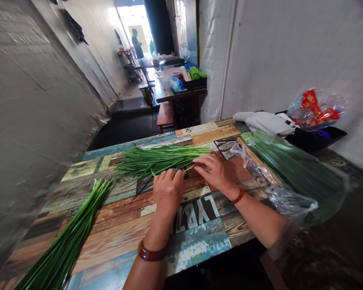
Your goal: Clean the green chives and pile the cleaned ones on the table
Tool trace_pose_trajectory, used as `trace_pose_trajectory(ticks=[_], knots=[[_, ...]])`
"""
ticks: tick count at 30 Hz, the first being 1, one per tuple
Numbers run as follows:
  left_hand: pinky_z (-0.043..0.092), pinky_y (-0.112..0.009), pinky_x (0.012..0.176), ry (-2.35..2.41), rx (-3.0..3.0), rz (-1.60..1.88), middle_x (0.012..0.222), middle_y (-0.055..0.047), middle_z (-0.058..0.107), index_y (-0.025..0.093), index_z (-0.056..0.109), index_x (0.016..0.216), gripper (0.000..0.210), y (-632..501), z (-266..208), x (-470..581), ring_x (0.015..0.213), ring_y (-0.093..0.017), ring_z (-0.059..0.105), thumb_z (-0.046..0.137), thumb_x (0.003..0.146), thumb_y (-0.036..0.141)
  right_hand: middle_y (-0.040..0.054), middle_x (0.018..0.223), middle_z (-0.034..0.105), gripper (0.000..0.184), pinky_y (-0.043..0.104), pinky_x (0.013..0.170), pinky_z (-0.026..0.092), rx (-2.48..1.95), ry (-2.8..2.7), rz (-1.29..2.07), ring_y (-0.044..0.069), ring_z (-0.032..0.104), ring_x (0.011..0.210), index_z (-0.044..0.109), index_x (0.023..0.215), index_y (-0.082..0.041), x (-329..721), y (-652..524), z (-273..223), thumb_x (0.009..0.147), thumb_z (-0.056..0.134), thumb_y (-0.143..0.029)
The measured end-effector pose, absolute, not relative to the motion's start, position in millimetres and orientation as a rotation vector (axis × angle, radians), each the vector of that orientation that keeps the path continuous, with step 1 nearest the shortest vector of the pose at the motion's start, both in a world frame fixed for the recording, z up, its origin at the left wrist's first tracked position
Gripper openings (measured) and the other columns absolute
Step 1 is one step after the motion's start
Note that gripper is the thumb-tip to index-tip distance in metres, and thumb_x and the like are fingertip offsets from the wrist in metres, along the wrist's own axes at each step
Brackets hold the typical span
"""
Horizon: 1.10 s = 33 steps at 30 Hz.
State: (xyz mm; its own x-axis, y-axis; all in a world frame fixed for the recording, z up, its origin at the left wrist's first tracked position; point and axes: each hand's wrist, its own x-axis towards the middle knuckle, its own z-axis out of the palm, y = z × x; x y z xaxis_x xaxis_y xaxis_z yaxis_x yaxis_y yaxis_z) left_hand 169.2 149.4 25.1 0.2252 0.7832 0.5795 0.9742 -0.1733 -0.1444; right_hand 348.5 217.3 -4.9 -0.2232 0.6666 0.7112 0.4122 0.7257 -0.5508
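A loose pile of garlic chives (157, 159) lies across the middle of the patterned table, pale stalk ends to the right. My left hand (168, 187), with a brown bangle at the wrist, is closed at the near edge of this pile. Thin stalks poke out on both sides of its fingers, whose tips are hidden. Close by on the right, my right hand (213, 171) has its fingers stretched out beside the pale ends, thumb apart from the index finger. A second bunch of chives (75, 229) rests at the left, its pale ends together.
On the right, a clear plastic bag (299, 177) holds more long greens, with a wooden stick (258, 161) along it. Behind lie a white cloth (264, 123) and a bag with red packets (313, 108). Another table (166, 96) and a standing person (137, 43) are farther off.
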Motion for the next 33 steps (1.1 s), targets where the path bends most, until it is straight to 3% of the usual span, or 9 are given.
trace_pose_trajectory(ticks=[8,16,20,26,33], knots=[[0.030,-0.037,0.077,-1.593,-2.077,-0.474,0.081,-0.004,0.059,0.024,0.062,0.089,0.016,141,26,177,0.081,-0.021,0.050,0.047,0.093,0.023,0.0042,0.095,0.069,0.011,0.037,0.083,0.042,-0.818,-2.092,0.138,0.020,0.058,0.092,0.069,0.092,-0.023,347,217,-15,0.090,0.058,-0.024],[0.031,-0.033,0.062,-1.798,-2.211,-0.255,0.080,-0.005,0.060,0.021,0.059,0.084,0.024,144,23,178,0.073,-0.020,0.057,0.037,0.096,0.023,0.0036,0.095,0.069,0.016,0.035,0.082,0.037,-0.866,-2.180,0.101,0.019,0.056,0.090,0.066,0.094,-0.021,345,215,-10,0.091,0.052,-0.015],[0.030,-0.030,0.056,-1.969,-2.272,-0.142,0.085,-0.005,0.066,0.020,0.056,0.091,0.025,150,15,176,0.070,-0.019,0.063,0.033,0.097,0.024,0.0028,0.090,0.068,0.015,0.035,0.081,0.036,-0.906,-2.236,0.089,0.019,0.054,0.088,0.066,0.091,-0.021,345,213,-8,0.087,0.054,-0.012],[0.029,-0.028,0.054,-2.027,-2.342,-0.092,0.089,-0.004,0.071,0.022,0.057,0.094,0.028,156,8,177,0.075,-0.018,0.067,0.030,0.098,0.031,0.0027,0.087,0.066,0.017,0.034,0.081,0.034,-0.995,-2.280,0.101,0.020,0.052,0.088,0.067,0.087,-0.020,345,214,-9,0.081,0.055,-0.009],[0.026,-0.027,0.054,-2.020,-2.365,-0.121,0.080,-0.005,0.070,0.022,0.060,0.092,0.031,157,9,180,0.070,-0.017,0.065,0.031,0.098,0.031,0.0027,0.081,0.064,0.015,0.034,0.077,0.033,-1.042,-2.298,0.058,0.020,0.051,0.084,0.067,0.081,-0.022,342,214,-5,0.081,0.057,-0.011]])
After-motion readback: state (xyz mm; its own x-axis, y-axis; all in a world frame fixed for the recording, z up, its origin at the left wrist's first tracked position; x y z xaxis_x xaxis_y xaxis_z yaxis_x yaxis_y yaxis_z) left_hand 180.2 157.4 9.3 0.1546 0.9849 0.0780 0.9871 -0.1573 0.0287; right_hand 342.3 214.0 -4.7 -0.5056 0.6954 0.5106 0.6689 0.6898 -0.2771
